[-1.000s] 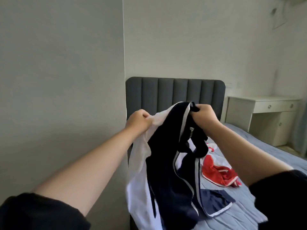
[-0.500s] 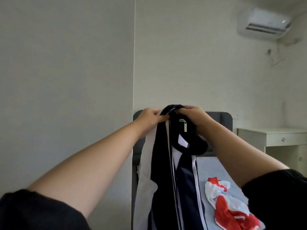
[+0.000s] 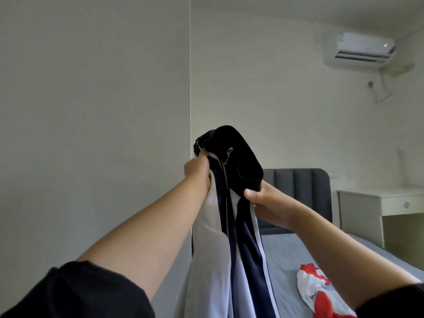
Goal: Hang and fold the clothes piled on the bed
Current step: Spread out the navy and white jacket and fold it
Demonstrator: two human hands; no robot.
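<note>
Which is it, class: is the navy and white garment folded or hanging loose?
Hanging loose: the left hand and right hand grip the garment near its top; the rest drapes downward.

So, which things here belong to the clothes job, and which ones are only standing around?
Part of the job:
navy and white garment, gripped by the left hand and the right hand
red and white garment, lying on the bed

Just there:
air conditioner on the wall
white desk
grey headboard
</note>
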